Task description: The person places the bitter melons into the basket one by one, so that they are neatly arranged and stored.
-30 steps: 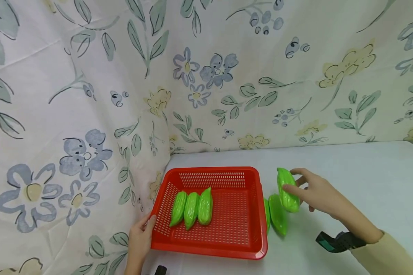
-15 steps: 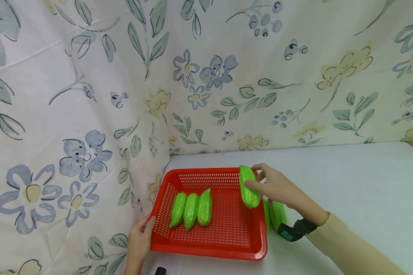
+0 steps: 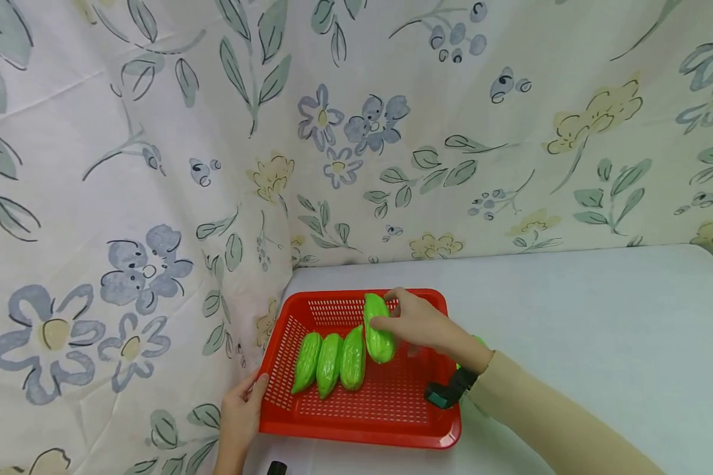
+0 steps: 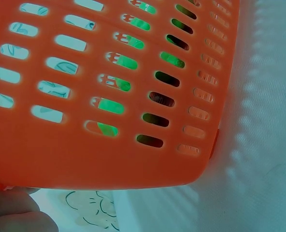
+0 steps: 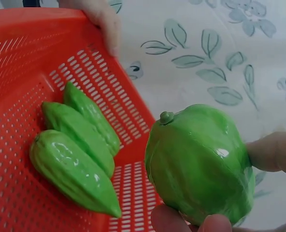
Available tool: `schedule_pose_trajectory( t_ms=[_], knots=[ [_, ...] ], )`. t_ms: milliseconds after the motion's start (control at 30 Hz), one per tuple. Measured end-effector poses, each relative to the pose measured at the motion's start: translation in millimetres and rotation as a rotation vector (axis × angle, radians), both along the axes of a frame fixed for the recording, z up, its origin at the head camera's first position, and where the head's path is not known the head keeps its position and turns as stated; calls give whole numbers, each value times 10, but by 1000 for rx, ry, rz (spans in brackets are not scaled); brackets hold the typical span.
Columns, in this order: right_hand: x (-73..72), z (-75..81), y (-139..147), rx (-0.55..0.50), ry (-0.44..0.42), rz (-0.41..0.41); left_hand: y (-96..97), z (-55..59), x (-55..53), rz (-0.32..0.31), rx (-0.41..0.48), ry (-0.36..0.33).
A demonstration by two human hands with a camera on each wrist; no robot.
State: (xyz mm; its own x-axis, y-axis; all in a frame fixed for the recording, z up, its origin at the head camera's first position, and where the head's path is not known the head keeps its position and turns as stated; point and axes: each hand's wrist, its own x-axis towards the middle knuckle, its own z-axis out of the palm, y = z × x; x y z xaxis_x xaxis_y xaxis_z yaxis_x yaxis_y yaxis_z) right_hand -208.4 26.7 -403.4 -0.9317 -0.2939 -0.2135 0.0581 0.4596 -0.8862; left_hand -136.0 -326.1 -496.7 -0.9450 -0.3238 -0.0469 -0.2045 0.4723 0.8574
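A red plastic basket (image 3: 356,432) with perforated walls sits on the white table. Its left front rim is gripped by my left hand (image 3: 241,412), thumb on top; in the left wrist view the fingers (image 4: 20,217) show beside the red wall. Three glossy green bitter melons (image 3: 329,366) lie side by side in the basket's left half. My right hand (image 3: 418,321) holds another bitter melon (image 3: 380,340) over the basket, just right of that row. The right wrist view shows this held melon (image 5: 201,159) stem end first, between thumb and fingers.
Outside the basket's right wall, green bitter melon (image 3: 479,341) shows partly behind my right forearm. A floral curtain (image 3: 451,132) hangs behind and left of the white table (image 3: 600,316). A dark strap device (image 3: 448,392) is on my right wrist.
My right hand has carried the bitter melon leftward from outside the basket, over its right rim, to beside the three inside. My left hand has stayed on the basket.
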Motion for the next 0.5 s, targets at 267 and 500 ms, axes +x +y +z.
schedule_pose_trajectory(
  t_ms=[267, 500],
  knots=[
    [-153, -189, -159, 52, -68, 55, -6, -8, -13, -2, 5, -4],
    [-260, -365, -283, 125, -117, 77, -13, -12, -16, -1, 7, -28]
  ],
)
